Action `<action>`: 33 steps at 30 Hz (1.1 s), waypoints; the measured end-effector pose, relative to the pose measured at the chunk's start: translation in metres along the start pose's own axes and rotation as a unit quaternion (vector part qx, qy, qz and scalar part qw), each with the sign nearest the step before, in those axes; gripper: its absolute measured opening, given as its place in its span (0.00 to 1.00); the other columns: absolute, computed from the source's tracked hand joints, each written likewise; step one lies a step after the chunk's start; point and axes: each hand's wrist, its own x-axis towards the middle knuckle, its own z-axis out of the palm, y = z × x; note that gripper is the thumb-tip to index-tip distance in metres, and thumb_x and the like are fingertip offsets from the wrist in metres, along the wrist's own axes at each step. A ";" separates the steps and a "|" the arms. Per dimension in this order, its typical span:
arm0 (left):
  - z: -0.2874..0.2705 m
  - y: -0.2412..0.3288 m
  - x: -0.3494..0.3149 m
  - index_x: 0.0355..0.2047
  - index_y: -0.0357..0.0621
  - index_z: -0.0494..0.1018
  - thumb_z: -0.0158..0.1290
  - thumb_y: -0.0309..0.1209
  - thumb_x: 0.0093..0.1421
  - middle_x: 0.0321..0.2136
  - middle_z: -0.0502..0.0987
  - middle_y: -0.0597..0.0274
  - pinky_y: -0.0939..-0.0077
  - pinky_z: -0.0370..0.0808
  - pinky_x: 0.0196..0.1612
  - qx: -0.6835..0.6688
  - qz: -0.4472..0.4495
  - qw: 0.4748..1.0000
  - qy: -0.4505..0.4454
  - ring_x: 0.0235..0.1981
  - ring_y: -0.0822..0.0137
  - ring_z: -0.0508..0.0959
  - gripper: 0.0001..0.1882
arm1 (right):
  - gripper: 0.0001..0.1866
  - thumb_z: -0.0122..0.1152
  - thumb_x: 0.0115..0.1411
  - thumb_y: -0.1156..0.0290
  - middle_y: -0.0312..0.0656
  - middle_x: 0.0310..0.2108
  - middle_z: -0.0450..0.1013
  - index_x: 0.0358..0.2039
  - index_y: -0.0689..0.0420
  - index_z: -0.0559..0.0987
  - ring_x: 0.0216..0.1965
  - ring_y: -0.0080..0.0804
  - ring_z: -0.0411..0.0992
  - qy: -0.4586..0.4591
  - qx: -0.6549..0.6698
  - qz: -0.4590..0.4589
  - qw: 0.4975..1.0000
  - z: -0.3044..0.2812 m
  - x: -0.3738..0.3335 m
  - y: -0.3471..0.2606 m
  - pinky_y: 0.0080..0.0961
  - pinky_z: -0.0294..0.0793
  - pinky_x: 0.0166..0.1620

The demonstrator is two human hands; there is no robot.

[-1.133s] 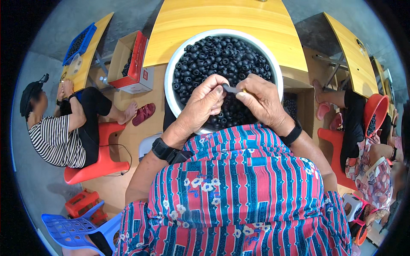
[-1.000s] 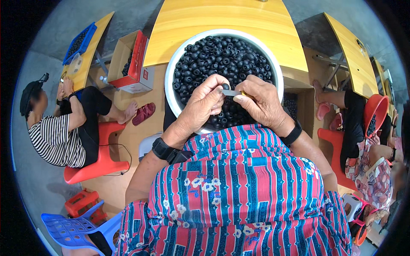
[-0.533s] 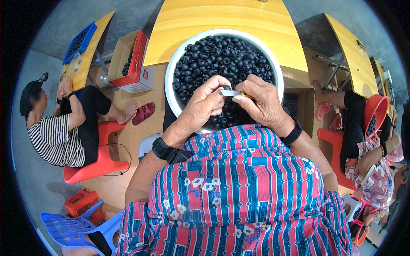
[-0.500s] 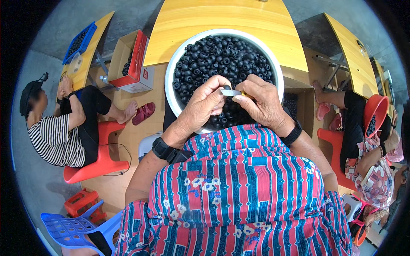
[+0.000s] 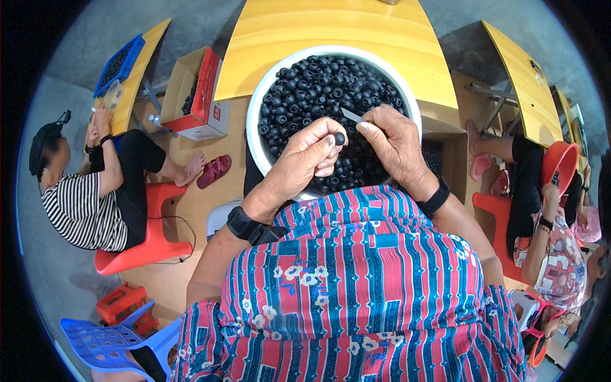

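Over a wide white basin (image 5: 258, 108), my left hand (image 5: 304, 153) is closed, pinching one small round black part (image 5: 340, 138) between thumb and forefinger. My right hand (image 5: 396, 143) is closed around a small knife, its handle hidden in my fingers. The pale knife blade (image 5: 351, 115) points up and left, above and apart from the pinched part. Beneath both hands, the basin is filled with a heap of similar round black parts (image 5: 331, 83), many showing a hole. What they are made of I cannot tell.
A yellow wooden table (image 5: 337, 25) stands against the basin's far side. Left of it is a red and white carton (image 5: 207, 108) with black parts inside. A person in stripes (image 5: 86, 210) sits at the left; another person (image 5: 560, 274) at the right has a red basin (image 5: 560, 167).
My right hand has drawn the blade up and away from the part in my left hand. The part now shows more fully. At the right, the other person's hand has moved to the red basin.
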 end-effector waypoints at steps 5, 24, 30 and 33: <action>-0.004 -0.001 0.001 0.42 0.44 0.66 0.44 0.39 0.70 0.27 0.61 0.72 0.88 0.55 0.26 -0.005 0.007 1.000 0.014 0.24 0.82 0.57 0.11 | 0.11 0.63 0.57 0.67 0.48 0.28 0.72 0.36 0.60 0.79 0.30 0.47 0.72 -0.006 0.037 -0.032 0.999 -0.004 0.000 -0.006 0.35 0.72 0.36; -0.003 -0.004 0.004 0.46 0.44 0.67 0.44 0.35 0.71 0.28 0.64 0.73 0.90 0.59 0.25 -0.072 -0.001 0.996 0.044 0.23 0.84 0.59 0.10 | 0.29 0.65 0.45 0.75 0.40 0.20 0.64 0.52 0.46 0.79 0.20 0.37 0.68 -0.034 -0.030 -0.161 0.986 -0.002 -0.006 -0.009 0.32 0.70 0.25; -0.002 -0.003 0.004 0.46 0.43 0.67 0.42 0.34 0.71 0.28 0.63 0.71 0.91 0.60 0.24 -0.072 -0.001 0.996 0.053 0.23 0.84 0.59 0.09 | 0.27 0.64 0.43 0.77 0.40 0.19 0.65 0.48 0.48 0.81 0.20 0.36 0.68 -0.028 -0.039 -0.169 0.984 -0.002 -0.006 -0.009 0.31 0.70 0.25; -0.001 -0.003 0.004 0.46 0.43 0.67 0.42 0.34 0.71 0.28 0.63 0.71 0.90 0.60 0.25 -0.063 -0.004 0.997 0.043 0.23 0.84 0.59 0.10 | 0.26 0.64 0.43 0.76 0.40 0.20 0.65 0.48 0.49 0.81 0.21 0.37 0.69 -0.034 -0.055 -0.149 0.987 -0.007 -0.005 -0.019 0.31 0.71 0.26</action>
